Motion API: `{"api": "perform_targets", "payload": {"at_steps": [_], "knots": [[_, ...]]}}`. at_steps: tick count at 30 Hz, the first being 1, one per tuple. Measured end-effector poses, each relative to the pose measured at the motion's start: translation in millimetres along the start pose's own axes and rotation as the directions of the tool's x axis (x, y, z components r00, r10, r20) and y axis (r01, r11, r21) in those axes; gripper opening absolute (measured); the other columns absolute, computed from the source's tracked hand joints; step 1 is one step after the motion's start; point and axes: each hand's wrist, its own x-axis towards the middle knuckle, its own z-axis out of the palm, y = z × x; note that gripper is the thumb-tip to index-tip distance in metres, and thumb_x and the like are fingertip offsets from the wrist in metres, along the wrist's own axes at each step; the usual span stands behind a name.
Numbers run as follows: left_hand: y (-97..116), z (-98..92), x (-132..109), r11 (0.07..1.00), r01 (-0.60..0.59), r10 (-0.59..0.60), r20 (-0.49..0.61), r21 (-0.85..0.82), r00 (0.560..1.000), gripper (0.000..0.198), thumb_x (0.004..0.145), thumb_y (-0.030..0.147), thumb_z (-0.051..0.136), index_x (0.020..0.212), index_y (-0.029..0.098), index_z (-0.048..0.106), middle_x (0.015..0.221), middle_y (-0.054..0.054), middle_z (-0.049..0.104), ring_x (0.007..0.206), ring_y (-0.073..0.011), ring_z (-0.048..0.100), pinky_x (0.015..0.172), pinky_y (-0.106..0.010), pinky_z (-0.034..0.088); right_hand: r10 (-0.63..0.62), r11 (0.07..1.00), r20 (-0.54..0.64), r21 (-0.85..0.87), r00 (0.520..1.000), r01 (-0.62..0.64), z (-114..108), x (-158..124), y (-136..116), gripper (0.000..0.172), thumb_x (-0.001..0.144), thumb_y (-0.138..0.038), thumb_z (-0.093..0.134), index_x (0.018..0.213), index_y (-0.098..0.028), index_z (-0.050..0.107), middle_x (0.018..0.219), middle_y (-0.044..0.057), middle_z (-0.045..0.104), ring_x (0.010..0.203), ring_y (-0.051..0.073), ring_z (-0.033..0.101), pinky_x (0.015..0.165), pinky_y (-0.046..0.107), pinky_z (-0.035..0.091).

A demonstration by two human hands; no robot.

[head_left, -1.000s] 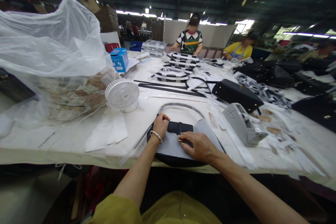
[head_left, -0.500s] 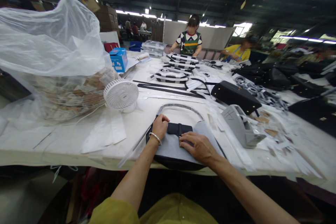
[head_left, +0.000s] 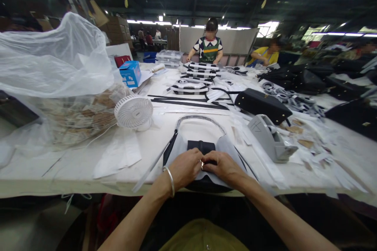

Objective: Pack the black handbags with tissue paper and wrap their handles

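A black handbag (head_left: 203, 147) wrapped in grey-white paper lies at the table's near edge, its wrapped handle (head_left: 200, 118) arching away from me. My left hand (head_left: 184, 168), with a silver bangle on the wrist, rests on the bag's front with its fingers curled. My right hand (head_left: 224, 166) sits beside it, fingers bent onto the same spot. The two hands meet at a small metal clasp (head_left: 202, 163) on the bag's front.
A white desk fan (head_left: 134, 112) and a big clear plastic bag (head_left: 55, 74) of brown pieces stand at the left. A grey tape dispenser (head_left: 269, 137), another black bag (head_left: 262, 104) and paper scraps lie at the right. Two people work at the far end.
My left hand has come off the bag's upper left corner and moved down to the front, next to my right hand. The right hand has shifted slightly toward me.
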Motion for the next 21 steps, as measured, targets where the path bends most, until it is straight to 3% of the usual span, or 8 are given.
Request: {"api": "perform_targets", "payload": {"at_steps": [3,11,16,21], "knots": [[7,14.9,-16,0.989,0.008,-0.021,0.092,0.146,0.996,0.021,0.095,0.022,0.046,0.110,0.019,0.061,0.105,-0.006,0.065,0.097,-0.0215,0.062,0.087,-0.033,0.049,-0.006,0.999,-0.021,0.052,1.000,0.008,1,-4,1,0.017,0.082,-0.019,0.066,0.094,-0.026,0.076,0.099,0.001,0.073,0.093,0.018,0.066,0.087,0.029,0.049],[6,28.3,-33,0.977,-0.038,0.021,0.087,0.209,0.996,0.027,0.095,0.030,0.053,0.121,0.024,0.056,0.122,-0.005,0.065,0.113,-0.0223,0.060,0.103,-0.041,0.044,0.009,1.000,0.006,-0.007,1.000,-0.008,10,-6,4,0.012,0.081,-0.017,0.070,0.090,-0.023,0.075,0.099,0.004,0.071,0.092,0.017,0.065,0.087,0.027,0.049],[8,31.0,-35,0.969,-0.038,0.009,0.117,0.245,0.993,0.049,0.082,0.046,0.071,0.122,0.022,0.056,0.131,-0.009,0.061,0.121,-0.0260,0.056,0.110,-0.046,0.037,-0.028,0.990,0.018,-0.138,0.999,0.030,21,-6,12,0.010,0.086,-0.020,0.065,0.093,-0.019,0.071,0.100,0.007,0.068,0.096,0.019,0.063,0.089,0.029,0.048],[5,38.5,-40,0.949,-0.073,0.034,0.128,0.308,0.991,0.071,0.069,0.049,0.081,0.127,0.019,0.053,0.137,-0.013,0.056,0.126,-0.0287,0.053,0.112,-0.047,0.036,-0.048,0.988,0.036,-0.143,0.998,0.053,17,-7,8,0.013,0.086,-0.016,0.063,0.095,-0.018,0.072,0.102,0.007,0.067,0.099,0.019,0.062,0.091,0.029,0.048]]}}
